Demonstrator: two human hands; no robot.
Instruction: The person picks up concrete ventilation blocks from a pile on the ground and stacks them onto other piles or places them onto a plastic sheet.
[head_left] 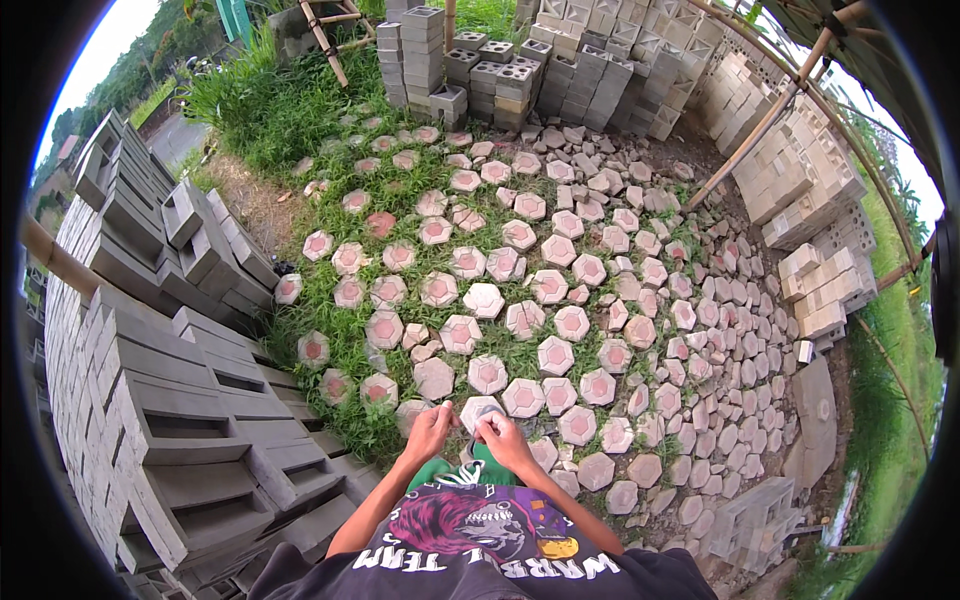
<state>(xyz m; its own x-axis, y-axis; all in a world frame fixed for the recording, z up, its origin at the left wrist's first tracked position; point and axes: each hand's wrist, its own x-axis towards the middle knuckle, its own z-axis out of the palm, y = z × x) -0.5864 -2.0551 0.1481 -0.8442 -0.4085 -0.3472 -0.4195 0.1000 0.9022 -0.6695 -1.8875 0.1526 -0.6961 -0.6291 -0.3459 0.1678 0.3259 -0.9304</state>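
Observation:
My left hand point(430, 433) is held in front of my waist with its fingers curled together. Whatever it may hold is too small to tell. Close beside it on the right, my right hand point(503, 441) is closed, and a small greyish thing shows at its fingertips. Its kind is not clear. White drawstrings point(463, 474) hang from green shorts point(430, 472) just below the hands. Beyond the fingers lies a pale hexagonal paving stone point(478, 408) on the ground, apart from the hands as far as I can tell.
Hexagonal pavers with reddish centres point(487, 374) lie across the grass, more tightly set on the right. Stacked grey concrete blocks point(200, 440) rise close on the left. More block stacks point(490, 75) stand at the back, and pale ones point(800, 170) at the right behind a bamboo pole point(745, 150).

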